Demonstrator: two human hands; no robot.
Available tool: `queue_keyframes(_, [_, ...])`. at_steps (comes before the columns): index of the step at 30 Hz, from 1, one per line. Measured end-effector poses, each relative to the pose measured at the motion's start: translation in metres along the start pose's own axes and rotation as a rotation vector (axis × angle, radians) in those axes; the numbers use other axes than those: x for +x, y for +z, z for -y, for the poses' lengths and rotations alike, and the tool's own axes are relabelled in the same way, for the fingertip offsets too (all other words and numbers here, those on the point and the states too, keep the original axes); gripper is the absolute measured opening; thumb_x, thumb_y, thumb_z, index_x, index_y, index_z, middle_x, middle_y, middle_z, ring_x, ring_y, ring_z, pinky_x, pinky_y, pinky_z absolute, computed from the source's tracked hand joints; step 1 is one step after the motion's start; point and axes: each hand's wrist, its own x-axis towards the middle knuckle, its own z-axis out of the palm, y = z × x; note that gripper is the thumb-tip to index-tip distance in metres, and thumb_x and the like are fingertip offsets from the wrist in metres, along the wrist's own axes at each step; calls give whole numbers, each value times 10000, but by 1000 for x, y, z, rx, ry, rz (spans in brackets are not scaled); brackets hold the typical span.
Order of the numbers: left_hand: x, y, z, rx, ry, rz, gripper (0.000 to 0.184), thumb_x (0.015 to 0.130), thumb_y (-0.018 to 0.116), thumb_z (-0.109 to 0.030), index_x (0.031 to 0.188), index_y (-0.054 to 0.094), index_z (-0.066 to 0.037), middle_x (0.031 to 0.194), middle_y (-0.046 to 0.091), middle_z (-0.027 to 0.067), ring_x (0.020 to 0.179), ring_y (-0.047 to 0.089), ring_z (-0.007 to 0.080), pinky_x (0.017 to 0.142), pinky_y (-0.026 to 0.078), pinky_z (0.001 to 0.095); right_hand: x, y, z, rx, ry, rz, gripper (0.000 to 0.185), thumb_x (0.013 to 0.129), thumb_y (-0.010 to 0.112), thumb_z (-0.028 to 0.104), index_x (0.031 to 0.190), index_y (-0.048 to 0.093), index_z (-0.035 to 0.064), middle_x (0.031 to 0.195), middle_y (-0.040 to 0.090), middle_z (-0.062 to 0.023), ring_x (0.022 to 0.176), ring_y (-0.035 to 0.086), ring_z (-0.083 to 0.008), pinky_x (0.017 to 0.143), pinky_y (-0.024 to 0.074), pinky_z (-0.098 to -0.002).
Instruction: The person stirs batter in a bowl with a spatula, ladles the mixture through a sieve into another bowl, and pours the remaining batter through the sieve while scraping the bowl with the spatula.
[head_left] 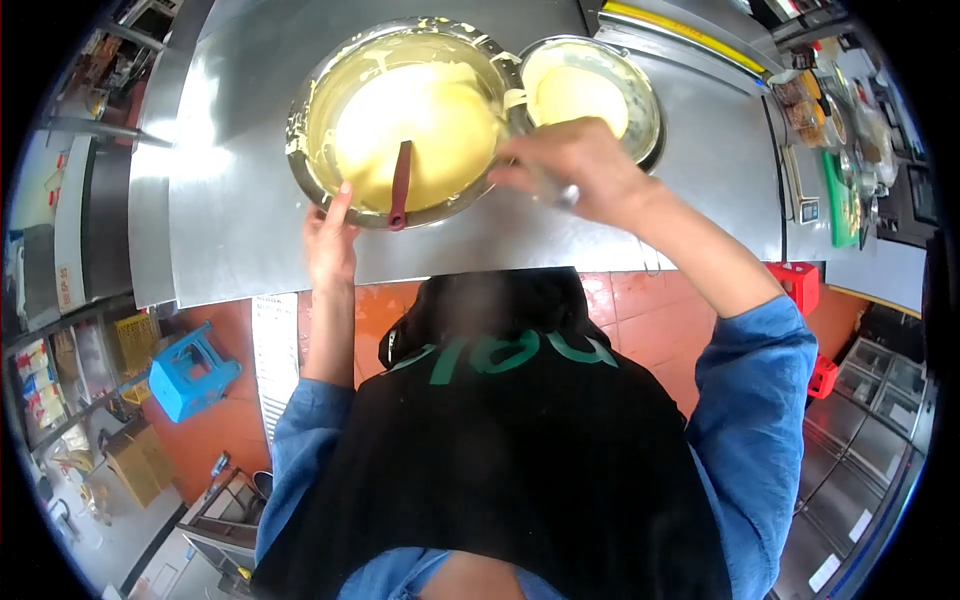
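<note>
Gripping large bowl (pixel 307 165) with left fingers (pixel 341 204), blurred metal tool (pixel 566 195) with right fingers (pixel 535 150); steel counter (pixel 240 200) beneath both, orange floor (pixel 655 315) lower.

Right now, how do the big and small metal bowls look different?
The big metal bowl is wider than the small metal bowl. A dark red utensil rests in the big one; the small one shows none. The left hand touches the big one, not the small one. Both hold yellow mixture.

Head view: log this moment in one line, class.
left hand: holding big bowl; right hand: gripping blurred tool; red utensil: on big bowl's rim; small bowl: beside big bowl; yellow mix: in both bowls
</note>
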Motion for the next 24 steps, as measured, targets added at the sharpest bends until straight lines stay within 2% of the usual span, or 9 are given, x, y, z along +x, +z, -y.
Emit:
queue_keyframes(2, [2, -2, 2, 29, -5, -19, 590, 762, 742, -245, 1217, 456, -4, 1098, 571, 88, 973, 551, 173, 821, 439, 329, -1, 0, -8, 319, 229, -243, 230, 816, 664, 275, 845, 650, 47, 602, 609, -81, 568, 611, -169, 526, 471, -294])
queue_keyframes(3, [2, -3, 2, 24, -6, -21, 586, 762, 741, -245, 1215, 458, -3, 1098, 571, 88, 973, 551, 174, 821, 441, 333, 2, -9, -5, 560, 607, -161, 278, 822, 665, 296, 849, 674, 19, 625, 640, -63, 549, 621, -120, 483, 459, -241])
queue_keyframes(6, [2, 0, 0, 20, 3, -26, 578, 762, 741, -243, 1209, 465, -2, 1096, 571, 90, 973, 552, 177, 819, 448, 345, 14, -28, 2, 723, 891, -333, 334, 816, 671, 334, 864, 673, 4, 639, 638, -52, 505, 608, -102, 440, 447, -211])
queue_keyframes(7, [1, 1, -1, 23, 11, -32, 576, 761, 742, -242, 1206, 468, -3, 1095, 571, 92, 974, 552, 179, 818, 450, 350, 17, -36, 4, 702, 881, -362, 417, 805, 665, 387, 867, 664, -25, 632, 635, -73, 451, 582, -113, 414, 438, -204])
queue_keyframes(8, [0, 3, -1, 26, 18, -37, 573, 759, 743, -240, 1204, 470, -3, 1095, 571, 93, 974, 552, 182, 816, 452, 354, 18, -45, 4, 656, 891, -329, 459, 857, 579, 443, 885, 666, -7, 665, 649, -88, 493, 603, -112, 421, 430, -194])
queue_keyframes(10, [6, -2, 4, 37, 41, 3, 566, 780, 717, -225, 1202, 437, 26, 1098, 564, 132, 942, 588, 232, 774, 508, 391, 25, -63, 21, 574, 970, -311, 501, 892, 512, 464, 975, 646, -11, 664, 647, -85, 509, 597, -104, 459, 436, -191])
queue_keyframes(13, [6, -3, 5, 36, 64, 14, 561, 788, 705, -218, 1198, 423, 41, 1100, 558, 153, 926, 608, 267, 758, 542, 410, 28, -78, 28, 655, 960, -378, 490, 897, 503, 456, 891, 598, -24, 620, 619, -124, 463, 598, -175, 402, 469, -250])
queue_keyframes(19, [10, -7, 7, 37, 44, 0, 567, 792, 703, -226, 1203, 420, 45, 1124, 545, 156, 970, 589, 271, 797, 534, 433, 33, -86, 34, 698, 1126, -366, 465, 895, 514, 436, 879, 592, -22, 636, 615, -119, 474, 591, -159, 415, 474, -250])
queue_keyframes(24, [3, 1, 0, 7, 17, -22, 574, 760, 743, -226, 1177, 453, 42, 1113, 544, 127, 1002, 545, 225, 865, 464, 396, 17, -107, 30, 723, 950, -542, 495, 883, 519, 473, 871, 593, -17, 625, 604, -122, 472, 581, -168, 428, 470, -244])
